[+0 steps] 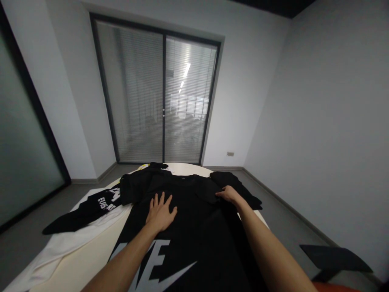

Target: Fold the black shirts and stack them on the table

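Observation:
A black T-shirt (pixel 194 231) with large grey-white lettering and a swoosh lies spread out, its neckline toward the far side. My left hand (pixel 160 213) rests palm down on its upper chest, fingers spread. At the right shoulder, my right hand (pixel 228 194) has its thumb and fingers closed on the shirt's fabric, by a flap that looks like a sleeve folded inward. The shirt's lower part runs out of view at the bottom, partly behind my forearms.
Under the clothes is a pale rounded table (pixel 82 255). On the left lie a black garment with white print (pixel 91 211) and a white garment (pixel 42 259). Another black cloth (pixel 235 188) hangs over the right edge. A dark chair part (pixel 336 258) stands at lower right.

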### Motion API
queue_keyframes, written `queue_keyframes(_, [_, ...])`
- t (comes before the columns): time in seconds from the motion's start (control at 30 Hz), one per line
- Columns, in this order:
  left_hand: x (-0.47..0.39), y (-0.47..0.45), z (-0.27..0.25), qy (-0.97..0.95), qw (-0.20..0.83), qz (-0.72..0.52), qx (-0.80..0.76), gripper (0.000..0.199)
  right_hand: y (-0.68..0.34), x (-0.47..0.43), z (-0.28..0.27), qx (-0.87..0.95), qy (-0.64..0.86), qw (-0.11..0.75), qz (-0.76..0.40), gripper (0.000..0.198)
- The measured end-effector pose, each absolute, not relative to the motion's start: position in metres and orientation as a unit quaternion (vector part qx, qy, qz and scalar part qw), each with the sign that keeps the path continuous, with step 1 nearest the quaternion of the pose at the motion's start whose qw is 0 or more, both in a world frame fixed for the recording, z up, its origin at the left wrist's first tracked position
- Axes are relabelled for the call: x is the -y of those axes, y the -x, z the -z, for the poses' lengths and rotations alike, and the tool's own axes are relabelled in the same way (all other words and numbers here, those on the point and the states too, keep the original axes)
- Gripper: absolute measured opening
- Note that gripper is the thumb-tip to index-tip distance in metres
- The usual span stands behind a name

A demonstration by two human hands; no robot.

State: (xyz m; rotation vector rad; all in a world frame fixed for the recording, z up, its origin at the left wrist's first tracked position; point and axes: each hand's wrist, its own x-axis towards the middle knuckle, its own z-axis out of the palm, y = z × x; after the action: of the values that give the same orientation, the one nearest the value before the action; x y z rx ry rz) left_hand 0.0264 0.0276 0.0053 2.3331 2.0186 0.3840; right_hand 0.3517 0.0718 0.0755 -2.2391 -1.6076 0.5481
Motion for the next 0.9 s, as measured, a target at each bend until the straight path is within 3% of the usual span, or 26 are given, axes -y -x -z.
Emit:
queue_keyframes(0.1, [-0.027,-0.026,-0.005,-0.751,0.016,-0.124,-0.648,0.066,-0.349,-0.072,-0.074,0.559,0.785,0.173,-0.203,0.023])
queue_keyframes(0.23, [-0.026,-0.027,-0.007,-0.750,0.018,-0.123,-0.650,0.065,-0.341,-0.070,-0.071,0.553,0.794,0.175,-0.182,0.035])
queue_keyframes(0.67, [-0.030,-0.027,-0.002,-0.749,0.005,-0.112,-0.653,0.066,-0.252,-0.049,-0.095,0.601,0.789,0.125,-0.012,0.033])
queue_keyframes(0.9, [-0.028,-0.028,-0.005,-0.746,0.005,-0.117,-0.655,0.065,-0.197,-0.044,-0.083,0.657,0.747,0.106,-0.009,0.034])
